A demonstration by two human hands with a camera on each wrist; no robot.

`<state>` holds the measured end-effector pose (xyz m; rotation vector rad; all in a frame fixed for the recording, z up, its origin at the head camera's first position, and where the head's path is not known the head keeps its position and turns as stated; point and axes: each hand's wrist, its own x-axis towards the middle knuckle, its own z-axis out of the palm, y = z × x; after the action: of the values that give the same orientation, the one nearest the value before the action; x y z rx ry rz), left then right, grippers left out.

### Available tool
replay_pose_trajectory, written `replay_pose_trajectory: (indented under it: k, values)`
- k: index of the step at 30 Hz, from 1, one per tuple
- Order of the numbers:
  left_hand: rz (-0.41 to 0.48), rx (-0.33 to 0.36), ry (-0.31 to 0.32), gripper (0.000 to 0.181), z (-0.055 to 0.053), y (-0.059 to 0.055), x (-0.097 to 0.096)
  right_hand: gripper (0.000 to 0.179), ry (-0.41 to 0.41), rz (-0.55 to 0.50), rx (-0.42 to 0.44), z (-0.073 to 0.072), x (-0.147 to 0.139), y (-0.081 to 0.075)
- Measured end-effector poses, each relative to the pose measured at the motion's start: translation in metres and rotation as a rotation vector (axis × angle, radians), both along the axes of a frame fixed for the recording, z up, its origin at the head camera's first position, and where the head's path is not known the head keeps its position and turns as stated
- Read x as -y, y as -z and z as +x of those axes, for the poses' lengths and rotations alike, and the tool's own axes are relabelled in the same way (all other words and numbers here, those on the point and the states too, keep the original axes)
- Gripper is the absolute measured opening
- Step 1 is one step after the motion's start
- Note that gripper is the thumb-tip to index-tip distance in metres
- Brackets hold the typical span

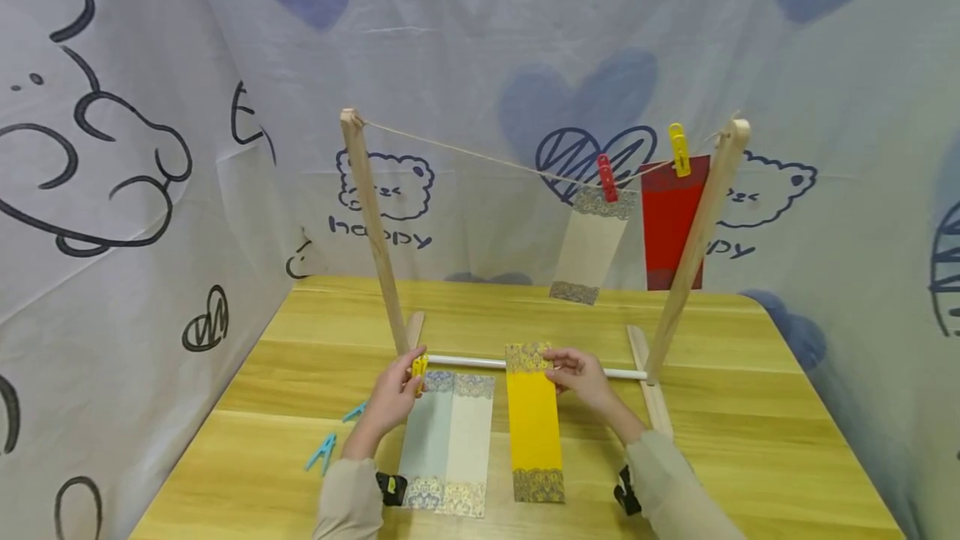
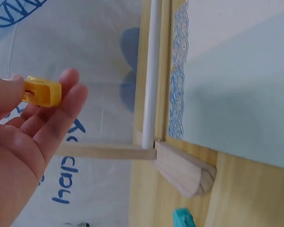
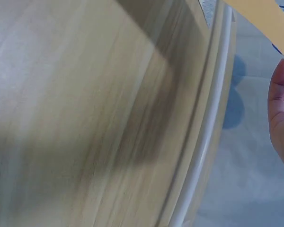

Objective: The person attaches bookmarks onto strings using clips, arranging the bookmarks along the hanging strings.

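My left hand (image 1: 396, 394) pinches a yellow clothespin (image 1: 419, 367) between thumb and fingers; the left wrist view shows the clothespin (image 2: 41, 91) close up. My right hand (image 1: 581, 377) grips the upper right edge of a yellow paper strip (image 1: 534, 419) with patterned ends, held up in front of the white rod. Part of the strip (image 3: 267, 21) and the hand (image 3: 281, 104) show at the right wrist view's edge. A pale blue strip (image 1: 429, 440) and a cream strip (image 1: 470, 440) lie side by side on the table between the hands.
A wooden frame (image 1: 373, 232) carries a sagging string (image 1: 465, 150). From it hang a cream strip (image 1: 588, 248) under a red clothespin (image 1: 607, 177) and a red strip (image 1: 667, 227) under a yellow clothespin (image 1: 679, 150). Blue clothespins (image 1: 322, 453) lie at left on the wooden table (image 1: 247, 440).
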<state>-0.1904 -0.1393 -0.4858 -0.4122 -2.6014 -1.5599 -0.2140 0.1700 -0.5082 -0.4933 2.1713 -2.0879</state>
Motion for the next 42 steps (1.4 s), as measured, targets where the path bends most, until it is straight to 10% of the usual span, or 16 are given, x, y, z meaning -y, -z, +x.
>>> replay_pose_trajectory:
  k: [18, 36, 42]
  values:
    - [0.077, 0.098, -0.004, 0.032, -0.007, -0.014, -0.012, 0.029, 0.043, -0.040, 0.002, -0.008, -0.003, -0.012]
    - [0.215, -0.044, 0.000, 0.032, -0.007, -0.066, -0.029, 0.020, 0.123, 0.024, -0.077, -0.013, -0.007, -0.053]
    - [0.195, -0.065, -0.005, 0.034, -0.022, -0.061, -0.027, 0.016, 0.158, 0.017, -0.157, -0.010, -0.001, -0.078]
